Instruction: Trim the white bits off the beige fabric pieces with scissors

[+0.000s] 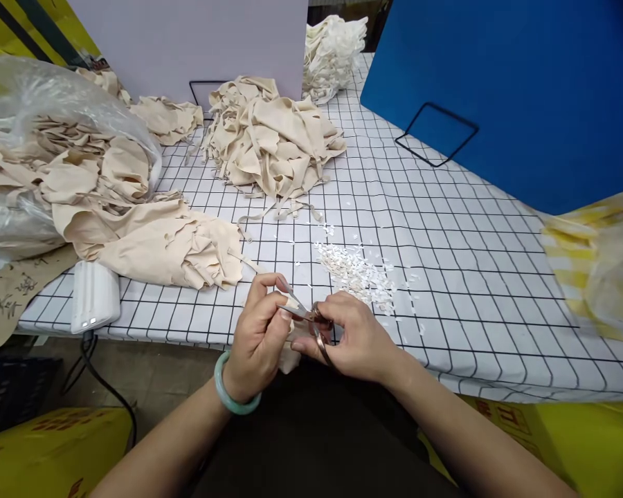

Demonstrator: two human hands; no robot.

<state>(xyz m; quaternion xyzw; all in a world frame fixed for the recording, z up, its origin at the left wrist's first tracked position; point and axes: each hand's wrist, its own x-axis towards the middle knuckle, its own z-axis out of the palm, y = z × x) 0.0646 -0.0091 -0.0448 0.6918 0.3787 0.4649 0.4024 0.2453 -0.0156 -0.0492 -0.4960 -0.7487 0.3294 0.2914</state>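
My left hand point(259, 332), with a green bangle on the wrist, pinches a small beige fabric piece point(291, 356) at the table's front edge. My right hand point(356, 335) grips small scissors point(311, 319), whose blades point left and meet the fabric between my left fingers. Just beyond the hands lies a scatter of tiny white trimmings point(356, 271) on the grid-patterned tablecloth point(446, 277).
Beige fabric heaps lie at centre back point(270, 138) and left point(166, 242), some spilling from a clear plastic bag point(36, 124). A white device point(93, 297) sits at the left edge. A blue board point(524, 90) stands back right, a yellow-striped bag point(597, 263) at right.
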